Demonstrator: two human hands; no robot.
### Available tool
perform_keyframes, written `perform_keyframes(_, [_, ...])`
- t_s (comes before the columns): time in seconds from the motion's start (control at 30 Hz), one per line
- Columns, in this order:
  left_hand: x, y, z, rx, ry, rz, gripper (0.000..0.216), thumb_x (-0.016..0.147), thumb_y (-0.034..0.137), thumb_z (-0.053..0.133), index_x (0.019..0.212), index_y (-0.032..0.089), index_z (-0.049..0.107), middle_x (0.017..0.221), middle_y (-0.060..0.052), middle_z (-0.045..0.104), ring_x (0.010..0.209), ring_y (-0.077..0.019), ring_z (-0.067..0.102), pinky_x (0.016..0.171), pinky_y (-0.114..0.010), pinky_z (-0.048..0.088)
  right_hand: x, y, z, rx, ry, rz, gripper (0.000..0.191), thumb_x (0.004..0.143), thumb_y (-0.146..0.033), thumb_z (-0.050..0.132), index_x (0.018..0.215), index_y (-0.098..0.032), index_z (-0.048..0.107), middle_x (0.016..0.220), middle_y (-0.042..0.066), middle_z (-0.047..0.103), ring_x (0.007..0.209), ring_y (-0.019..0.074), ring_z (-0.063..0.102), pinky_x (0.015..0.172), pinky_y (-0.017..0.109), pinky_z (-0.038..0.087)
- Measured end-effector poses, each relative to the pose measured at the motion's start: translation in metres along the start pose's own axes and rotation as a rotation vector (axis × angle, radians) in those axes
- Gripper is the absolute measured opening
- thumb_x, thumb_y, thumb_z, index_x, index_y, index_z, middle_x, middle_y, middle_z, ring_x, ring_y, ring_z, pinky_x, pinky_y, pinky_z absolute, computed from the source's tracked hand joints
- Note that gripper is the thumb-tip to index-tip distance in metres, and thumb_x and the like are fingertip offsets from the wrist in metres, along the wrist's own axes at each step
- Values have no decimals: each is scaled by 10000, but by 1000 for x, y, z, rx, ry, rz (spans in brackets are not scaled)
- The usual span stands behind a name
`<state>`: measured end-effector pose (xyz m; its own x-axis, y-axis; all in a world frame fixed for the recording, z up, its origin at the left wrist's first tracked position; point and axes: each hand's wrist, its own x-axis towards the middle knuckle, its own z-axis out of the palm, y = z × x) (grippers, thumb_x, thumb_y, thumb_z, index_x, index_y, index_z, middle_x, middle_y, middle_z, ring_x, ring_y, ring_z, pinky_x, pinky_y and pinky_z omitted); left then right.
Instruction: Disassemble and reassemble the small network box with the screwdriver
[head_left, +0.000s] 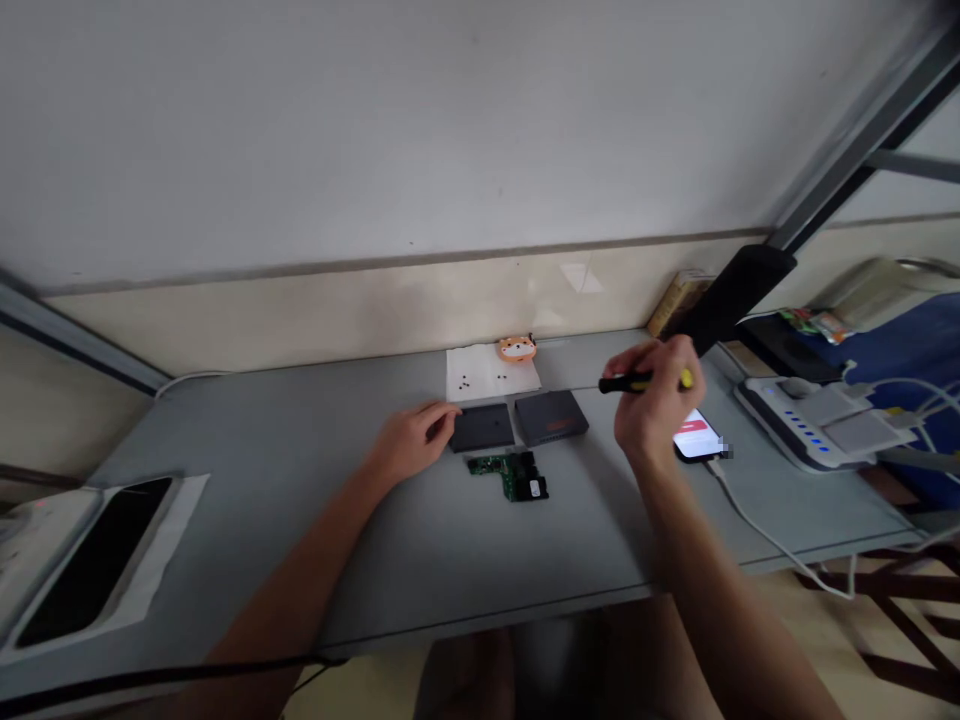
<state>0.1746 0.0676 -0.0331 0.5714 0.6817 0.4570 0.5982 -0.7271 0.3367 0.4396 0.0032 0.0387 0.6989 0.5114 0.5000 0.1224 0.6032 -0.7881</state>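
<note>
My right hand (660, 395) is closed around a screwdriver (626, 383) with a black and yellow handle. Its thin shaft points left, above the table. My left hand (416, 440) has its thumb and forefinger at the left edge of a flat dark casing half (484, 427), gripping that edge. Beside it on the right sits a second dark casing part (551, 416), a shallow box with slots along its front. In front of both lies a green circuit board (512, 476) with a black block on its right end. Several small dark screws (464, 383) rest on a white paper (471, 368) behind.
An orange animal-faced case (517, 348) stands on the paper's back edge. Right of my right hand are a lit phone (697, 438) on a white cable and a white power strip (806, 425) with chargers. A black-screened tablet (97, 560) lies at the left. A wall borders the grey table (420, 560).
</note>
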Motion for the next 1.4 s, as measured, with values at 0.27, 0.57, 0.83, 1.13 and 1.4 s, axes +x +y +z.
perform_keyframes(0.27, [0,-3,-4,54,-51,-50,259,960,229,425,957,218,684,839,-16,751,598,-126,604,600,-231,429,-44,-59,-44,-490,-964,-568,327,946,-455,646,725,-230,561,626,-8,579,486,127,524,464,292,378])
perform_keyframes(0.57, [-1,-11,-8,67,-56,-34,207,843,184,429,652,218,502,590,14,562,523,-130,467,561,-247,360,-66,-10,-48,-1105,-1369,-401,360,944,-431,644,1253,-246,661,1426,171,591,696,220,742,623,414,612])
perform_keyframes(0.83, [0,-15,-12,69,-84,-12,264,864,139,368,668,220,525,606,-1,574,541,-145,497,565,-253,378,-61,-11,-43,-1080,-1459,-401,241,956,-326,625,1172,-227,667,1414,142,612,660,178,716,622,371,581])
perform_keyframes(1.13, [0,-17,-13,73,-95,-24,260,830,98,389,714,232,580,654,-5,636,578,-156,565,597,-249,438,-60,-14,-46,-1008,-1562,-312,207,922,-403,694,1076,-264,691,1255,71,688,659,182,715,642,356,562])
perform_keyframes(1.4, [-1,-15,-6,80,-74,-74,222,864,125,445,911,222,639,843,-32,728,690,-175,658,644,-262,468,-32,-9,-27,-902,-1371,-383,243,923,-426,690,1097,-262,729,1288,74,702,842,220,750,726,360,565])
